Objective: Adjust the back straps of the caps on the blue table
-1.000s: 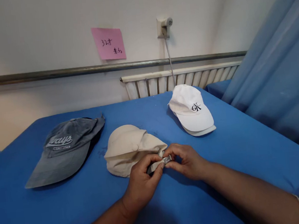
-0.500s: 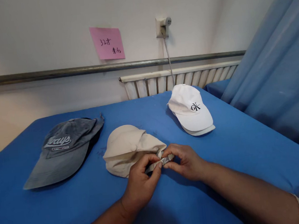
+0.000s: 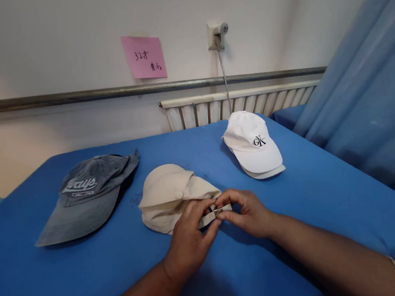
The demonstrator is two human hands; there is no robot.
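Chilling on blue sheet (image 3: 309, 188) by radiator (image 3: 213, 97): floppy beige cap (image 3: 166, 188), left hand (image 3: 189, 242) pinching strap (image 3: 206, 219), right hand (image 3: 251, 213) gripping metal buckle (image 3: 218, 212).

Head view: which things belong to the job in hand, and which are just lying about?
In hand:
beige cloth cap
its beige strap with metallic buckle
left hand and right hand, at the strap

Lying about:
faded grey-blue cloth cap
white cloth cap with black letters

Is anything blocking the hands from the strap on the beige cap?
Nothing visible: the left hand and right hand both grip the strap near its buckle on the beige cap; the gray cap and white cap lie apart.
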